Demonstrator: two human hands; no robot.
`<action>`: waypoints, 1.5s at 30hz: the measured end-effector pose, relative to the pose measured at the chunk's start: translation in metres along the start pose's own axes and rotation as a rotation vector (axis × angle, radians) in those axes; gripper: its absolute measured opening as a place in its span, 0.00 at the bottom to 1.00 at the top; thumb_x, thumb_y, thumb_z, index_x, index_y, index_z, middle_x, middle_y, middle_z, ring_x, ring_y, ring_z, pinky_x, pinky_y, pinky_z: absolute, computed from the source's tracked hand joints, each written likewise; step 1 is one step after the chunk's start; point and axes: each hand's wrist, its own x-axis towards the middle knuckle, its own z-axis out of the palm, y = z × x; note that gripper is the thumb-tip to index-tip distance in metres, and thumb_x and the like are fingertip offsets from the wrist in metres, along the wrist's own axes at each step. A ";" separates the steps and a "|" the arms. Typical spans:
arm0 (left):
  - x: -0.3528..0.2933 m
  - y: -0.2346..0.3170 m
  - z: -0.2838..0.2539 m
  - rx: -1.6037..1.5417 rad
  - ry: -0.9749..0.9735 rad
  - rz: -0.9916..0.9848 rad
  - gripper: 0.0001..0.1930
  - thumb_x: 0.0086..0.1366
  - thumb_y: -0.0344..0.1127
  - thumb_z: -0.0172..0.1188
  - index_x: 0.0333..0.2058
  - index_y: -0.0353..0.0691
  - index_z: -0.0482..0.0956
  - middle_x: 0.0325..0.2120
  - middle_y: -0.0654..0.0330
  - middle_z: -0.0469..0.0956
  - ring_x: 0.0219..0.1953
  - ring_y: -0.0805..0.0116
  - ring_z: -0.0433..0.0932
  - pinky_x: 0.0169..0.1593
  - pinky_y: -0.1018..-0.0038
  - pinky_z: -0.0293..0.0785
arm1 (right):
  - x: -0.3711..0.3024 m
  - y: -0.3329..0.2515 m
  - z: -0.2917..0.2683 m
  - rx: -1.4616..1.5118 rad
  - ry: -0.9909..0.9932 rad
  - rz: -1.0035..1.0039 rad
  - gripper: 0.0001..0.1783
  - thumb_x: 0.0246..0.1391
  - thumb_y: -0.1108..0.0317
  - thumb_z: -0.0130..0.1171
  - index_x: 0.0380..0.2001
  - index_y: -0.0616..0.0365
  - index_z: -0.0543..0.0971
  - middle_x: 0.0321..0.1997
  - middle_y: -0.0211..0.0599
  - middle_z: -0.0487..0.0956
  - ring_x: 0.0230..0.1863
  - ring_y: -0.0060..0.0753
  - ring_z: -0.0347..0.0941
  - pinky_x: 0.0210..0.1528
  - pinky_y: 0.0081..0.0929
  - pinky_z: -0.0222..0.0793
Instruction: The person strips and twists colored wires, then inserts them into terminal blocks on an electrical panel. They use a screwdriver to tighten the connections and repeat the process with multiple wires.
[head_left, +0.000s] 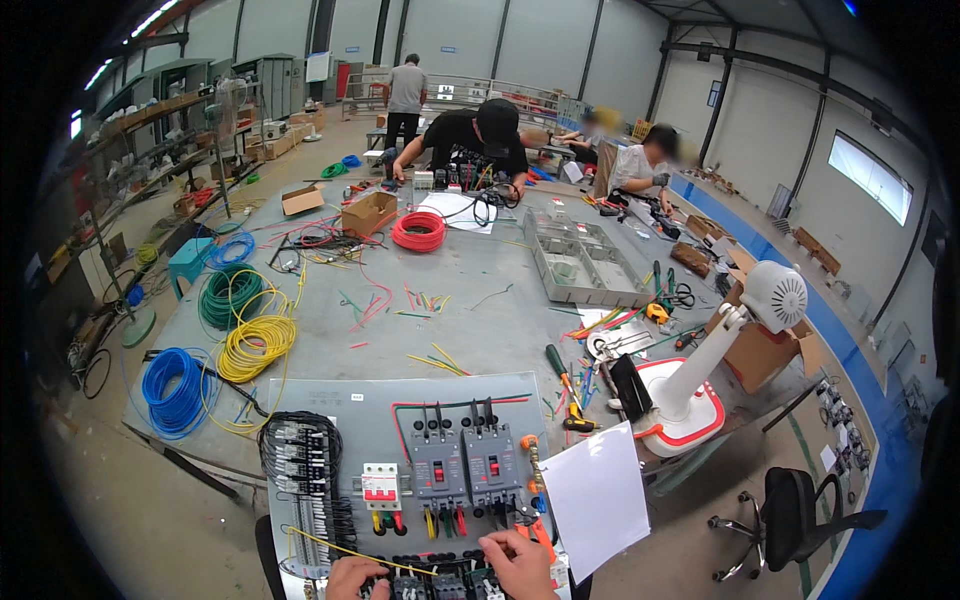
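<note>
At the near edge of a grey mounting panel [330, 395], my left hand [357, 578] is closed, its fingers curled at the left end of a row of dark contactors [448, 582]. What it grips is hidden. A thin yellow wire [345, 548] runs from the left terminal blocks over my left hand to the row. At the row's right end, my right hand [522, 566] is open, its bent fingers apart near the contactors. Above the hands sit a white breaker with red switches [380, 484], a grey moulded-case breaker [437, 465] and a second grey breaker [490, 464].
White paper [598, 497] lies right of the panel, near a white desk fan [690, 390] and a screwdriver [558, 364]. Blue [172, 392], yellow [258, 345] and red [418, 231] wire coils rest on the table, with a grey compartment tray [585, 262]. A co-worker [480, 140] leans over the far side.
</note>
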 end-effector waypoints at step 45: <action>-0.013 -0.003 -0.014 0.011 0.046 0.013 0.10 0.64 0.26 0.59 0.43 0.36 0.84 0.44 0.49 0.83 0.51 0.45 0.80 0.58 0.58 0.75 | 0.349 -0.202 -0.296 -0.717 0.625 -0.115 0.56 0.53 0.63 0.63 0.79 0.69 0.48 0.54 0.65 0.84 0.57 0.64 0.82 0.62 0.50 0.76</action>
